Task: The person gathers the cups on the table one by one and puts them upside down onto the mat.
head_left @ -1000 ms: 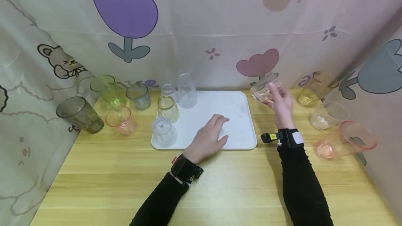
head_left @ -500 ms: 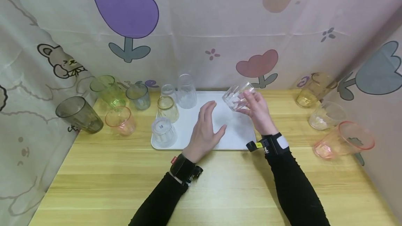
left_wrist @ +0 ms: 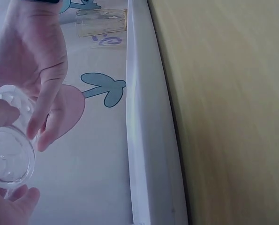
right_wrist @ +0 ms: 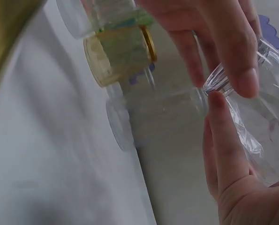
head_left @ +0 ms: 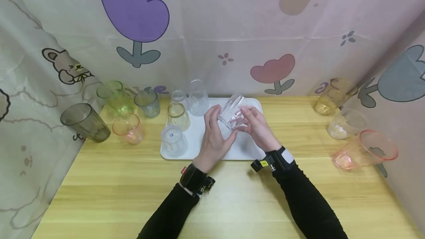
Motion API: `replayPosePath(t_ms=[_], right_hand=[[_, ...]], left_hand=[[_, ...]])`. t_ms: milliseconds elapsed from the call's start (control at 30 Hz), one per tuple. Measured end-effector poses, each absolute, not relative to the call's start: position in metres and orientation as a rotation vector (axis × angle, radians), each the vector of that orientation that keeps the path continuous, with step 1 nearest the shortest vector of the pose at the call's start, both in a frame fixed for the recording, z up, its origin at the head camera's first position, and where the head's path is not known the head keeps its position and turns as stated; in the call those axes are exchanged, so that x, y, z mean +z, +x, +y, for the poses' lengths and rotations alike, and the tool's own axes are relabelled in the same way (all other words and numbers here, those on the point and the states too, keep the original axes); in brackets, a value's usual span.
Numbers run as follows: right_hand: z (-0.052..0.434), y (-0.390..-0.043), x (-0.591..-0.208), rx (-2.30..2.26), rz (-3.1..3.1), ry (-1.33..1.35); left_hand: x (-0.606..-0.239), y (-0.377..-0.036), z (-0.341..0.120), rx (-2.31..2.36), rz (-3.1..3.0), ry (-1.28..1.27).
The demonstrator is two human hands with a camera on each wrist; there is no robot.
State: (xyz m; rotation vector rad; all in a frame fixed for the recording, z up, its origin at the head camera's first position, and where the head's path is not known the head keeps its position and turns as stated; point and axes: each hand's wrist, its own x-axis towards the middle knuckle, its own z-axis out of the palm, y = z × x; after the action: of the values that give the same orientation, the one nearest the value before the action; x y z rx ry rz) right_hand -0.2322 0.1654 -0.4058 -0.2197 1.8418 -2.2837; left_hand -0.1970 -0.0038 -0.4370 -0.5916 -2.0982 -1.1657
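Over the white tray point(head_left: 255, 103) a faceted clear glass tumbler point(head_left: 231, 108) is tilted between both hands. The right hand point(head_left: 261, 130) pinches its right side, thumb in front. Around the lower left end of the tumbler, the left hand point(head_left: 212, 141) has its thumb below and its fingers along the side. In the left wrist view the round end of the tumbler point(left_wrist: 10, 157) lies between left fingers and thumb, with the right hand point(left_wrist: 41, 61) above. The right wrist view shows fingertips of both hands close together on the tumbler point(right_wrist: 266, 112).
On the tray's left stand an amber-tinted glass point(head_left: 178, 116), a tall clear glass point(head_left: 198, 99) and two short clear ones. Several coloured cups, including a grey one point(head_left: 85, 123), stand at left. At right are a yellow cup point(head_left: 333, 97), a clear cup point(head_left: 346, 124) and a pink-rimmed cup point(head_left: 365, 150).
The right hand has brought the tumbler left from beyond the tray's right edge to over the tray, tilting it more upright. The left hand, earlier touching nothing, now holds the tumbler's lower end.
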Motion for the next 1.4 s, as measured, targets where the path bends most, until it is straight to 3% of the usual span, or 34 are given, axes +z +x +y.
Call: replayPosePath(t_ms=[533,867,1400], right_hand=[[0.156,-0.228,-0.415,-2.263,1.737,-0.297],[0.177,-0.237,-0.410,-2.204,2.082,-0.306],[0.247,-0.253,-0.405,-1.080,2.931,-0.171]], left_hand=[[-0.437,-0.195,-0.009,-1.127,-2.065,-0.584],[-0.429,-0.200,-0.025,-1.092,-2.002,-0.587],[-0.423,-0.212,-0.043,-1.111,-1.928,-0.433]])
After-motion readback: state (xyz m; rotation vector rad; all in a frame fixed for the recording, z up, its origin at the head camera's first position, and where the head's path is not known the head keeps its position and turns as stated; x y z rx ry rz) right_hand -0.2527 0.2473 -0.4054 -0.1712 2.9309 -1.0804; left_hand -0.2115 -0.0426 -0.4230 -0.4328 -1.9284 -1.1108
